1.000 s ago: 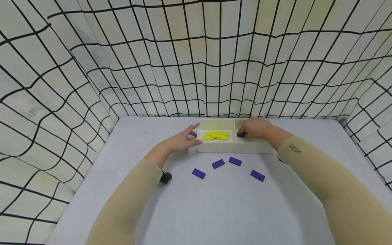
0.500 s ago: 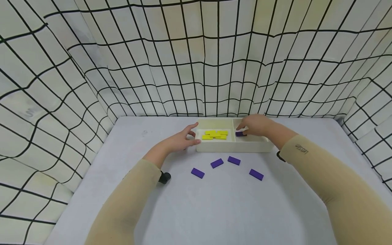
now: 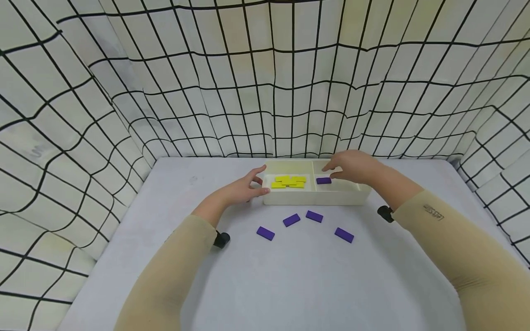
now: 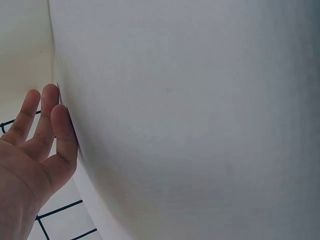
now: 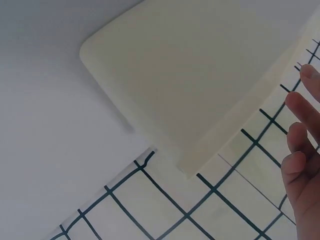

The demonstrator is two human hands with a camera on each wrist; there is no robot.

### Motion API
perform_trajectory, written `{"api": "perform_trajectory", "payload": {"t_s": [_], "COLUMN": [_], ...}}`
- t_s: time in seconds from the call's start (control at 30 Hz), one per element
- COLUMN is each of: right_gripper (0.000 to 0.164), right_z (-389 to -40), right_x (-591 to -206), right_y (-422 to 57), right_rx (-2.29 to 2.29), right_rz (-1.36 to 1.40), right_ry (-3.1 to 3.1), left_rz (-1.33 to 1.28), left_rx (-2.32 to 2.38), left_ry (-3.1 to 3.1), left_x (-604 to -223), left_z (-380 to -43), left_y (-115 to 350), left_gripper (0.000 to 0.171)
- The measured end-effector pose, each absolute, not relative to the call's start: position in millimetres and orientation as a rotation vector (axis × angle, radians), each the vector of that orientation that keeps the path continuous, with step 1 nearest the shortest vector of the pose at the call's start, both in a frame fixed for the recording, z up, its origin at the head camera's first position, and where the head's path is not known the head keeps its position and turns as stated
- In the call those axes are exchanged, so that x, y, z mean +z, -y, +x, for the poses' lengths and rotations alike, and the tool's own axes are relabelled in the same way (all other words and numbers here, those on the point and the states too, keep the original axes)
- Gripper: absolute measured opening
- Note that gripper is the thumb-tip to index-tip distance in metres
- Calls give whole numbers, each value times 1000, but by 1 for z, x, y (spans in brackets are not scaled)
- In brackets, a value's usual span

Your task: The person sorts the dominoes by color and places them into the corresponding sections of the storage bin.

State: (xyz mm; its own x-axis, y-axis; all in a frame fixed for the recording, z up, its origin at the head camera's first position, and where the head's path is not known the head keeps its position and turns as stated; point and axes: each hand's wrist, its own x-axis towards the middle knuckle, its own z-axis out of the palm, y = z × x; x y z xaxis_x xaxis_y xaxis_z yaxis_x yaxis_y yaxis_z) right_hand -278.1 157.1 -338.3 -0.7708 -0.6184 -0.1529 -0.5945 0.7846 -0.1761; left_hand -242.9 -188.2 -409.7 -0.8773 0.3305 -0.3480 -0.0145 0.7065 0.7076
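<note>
A white two-compartment box (image 3: 316, 198) stands near the table's far edge. My left hand (image 3: 242, 189) is at its left end, thumb at the front corner and forefinger toward the back, fingers loosely bent in the left wrist view. Over the right compartment hovers my right hand (image 3: 356, 166), thumb and forefinger apart and holding nothing. Just below those fingertips, one purple block (image 3: 324, 180) lies flat in that compartment, beside the divider. Several yellow blocks (image 3: 288, 182) lie overlapping in the left compartment.
In front of the box, several purple blocks lie spread on the white table (image 3: 273, 285), including a left one (image 3: 265, 233) and a right one (image 3: 344, 235). White walls with black netting (image 3: 290, 92) enclose the table at the back and sides.
My right hand has let go of the purple block, leaving it in the right compartment, and has risen slightly back and to the right. My left hand stays at the box's left end.
</note>
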Motion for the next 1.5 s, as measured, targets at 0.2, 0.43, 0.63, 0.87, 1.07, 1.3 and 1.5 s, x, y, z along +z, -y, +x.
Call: {"api": "perform_trajectory", "payload": {"t_s": [0.2, 0.43, 0.63, 0.87, 1.07, 1.3, 1.5], "right_gripper": [34, 33, 34, 32, 31, 28, 30], "right_z": [-260, -238, -220, -203, -190, -181, -177], "right_x": [-335, -341, -347, -355, -360, -370, -384], "right_y": [-163, -173, -181, -189, -193, -194, -193], "right_rx": [-148, -159, -174, -232, -269, -307, -330], "right_rz": [-1011, -1113, -1148, -1153, -1160, -1101, -983], "right_ry": [-2798, -2817, -2795, -2745, -2723, -2668, -2605], "left_rz": [234, 236, 234, 223, 228, 236, 248], "left_rx": [1026, 1029, 1035, 1037, 1032, 1031, 1036], "left_ry": [-2461, -2452, -2451, -2447, -2449, -2456, -2453], "left_x": [-411, -413, -412, -411, -410, -408, -409], "left_z": [-242, -243, -243, -242, -243, -243, -243], "left_y": [190, 192, 192, 192, 191, 189, 189], "left_gripper": [87, 88, 88, 88, 87, 86, 87]}}
